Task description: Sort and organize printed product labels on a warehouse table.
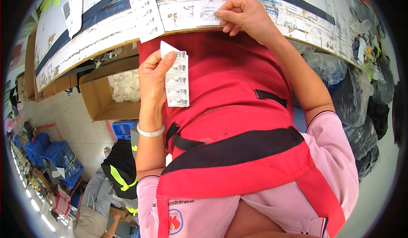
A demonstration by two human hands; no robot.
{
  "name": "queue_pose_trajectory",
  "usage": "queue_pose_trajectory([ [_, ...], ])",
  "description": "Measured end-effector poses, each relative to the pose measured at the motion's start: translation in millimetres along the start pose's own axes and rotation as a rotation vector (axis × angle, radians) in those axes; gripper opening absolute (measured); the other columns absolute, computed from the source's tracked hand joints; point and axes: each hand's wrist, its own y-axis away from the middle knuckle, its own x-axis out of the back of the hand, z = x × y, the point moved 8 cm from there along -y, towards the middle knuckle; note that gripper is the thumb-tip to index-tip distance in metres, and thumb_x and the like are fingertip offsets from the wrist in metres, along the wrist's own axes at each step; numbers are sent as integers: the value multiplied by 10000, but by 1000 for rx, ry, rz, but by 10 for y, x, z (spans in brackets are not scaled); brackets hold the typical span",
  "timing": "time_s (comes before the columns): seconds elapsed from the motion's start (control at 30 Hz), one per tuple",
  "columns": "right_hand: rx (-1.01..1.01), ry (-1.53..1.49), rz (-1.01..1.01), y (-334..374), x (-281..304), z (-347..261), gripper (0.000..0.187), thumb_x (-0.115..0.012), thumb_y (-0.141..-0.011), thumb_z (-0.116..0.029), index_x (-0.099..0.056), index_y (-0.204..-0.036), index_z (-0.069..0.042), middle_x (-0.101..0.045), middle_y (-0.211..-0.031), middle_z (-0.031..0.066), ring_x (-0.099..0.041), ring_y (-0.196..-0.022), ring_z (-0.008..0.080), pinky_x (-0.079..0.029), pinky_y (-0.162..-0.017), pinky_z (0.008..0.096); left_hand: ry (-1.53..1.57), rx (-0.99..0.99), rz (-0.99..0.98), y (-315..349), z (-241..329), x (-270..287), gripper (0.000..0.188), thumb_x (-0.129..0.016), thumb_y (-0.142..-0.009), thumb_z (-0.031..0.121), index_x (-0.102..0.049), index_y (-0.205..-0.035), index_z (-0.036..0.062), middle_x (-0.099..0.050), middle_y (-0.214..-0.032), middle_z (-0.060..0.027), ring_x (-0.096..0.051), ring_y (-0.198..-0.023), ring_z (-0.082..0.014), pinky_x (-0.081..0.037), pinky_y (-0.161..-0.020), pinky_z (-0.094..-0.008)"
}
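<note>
My left hand (154, 74) is closed around a strip of white barcode labels (177, 85). The strip hangs down in front of my red apron, and its top corner is folded back by the thumb. Over the table's near edge, my right hand (251, 22) is closed in a pinch, thumb against forefinger. A pale, thin patch shows at its fingertips, too faint to name. Between the hands, a second label strip (145, 14) lies on the worn white table (102, 40), its lower end reaching the edge.
Below the table at left stands an open cardboard box (95, 95) with crumpled white scraps. More labels (73, 13) lie at the table's left. Clear and dark plastic bags (346, 97) crowd the right side. A blue crate (63, 161) and another person (91, 212) are at lower left.
</note>
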Motion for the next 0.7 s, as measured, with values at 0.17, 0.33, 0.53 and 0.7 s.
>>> queue_pose_trajectory([
  [0.17,-13,24,-20,-40,-28,12,192,-651,-889,-222,-629,-893,-31,-638,-730,24,-607,-612,67,-508,-533,192,-3,1,0,2,-1,10,110,-687,-862,116,-665,-889,12,-658,-774,-24,-578,-635,-59,-451,-568,-195],
  [0.33,-54,23,-38,-66,-31,48,196,-659,-882,-223,-628,-884,-29,-637,-727,28,-608,-610,72,-509,-532,193,4,6,0,-5,-20,2,111,-685,-864,118,-665,-888,12,-657,-771,-23,-577,-634,-60,-448,-568,-194],
  [0.53,-87,4,-43,-71,-39,36,196,-663,-876,-219,-630,-874,-27,-636,-722,29,-608,-605,77,-511,-534,195,9,11,3,-9,-66,11,122,-692,-859,120,-667,-900,8,-659,-773,-25,-580,-632,-64,-451,-565,-198],
  [0.7,-129,23,-40,-94,-38,63,204,-675,-866,-226,-633,-872,-26,-636,-713,34,-608,-599,78,-506,-525,194,13,20,5,-16,-104,20,130,-692,-857,117,-671,-921,6,-668,-787,-36,-592,-639,-71,-463,-569,-201],
])
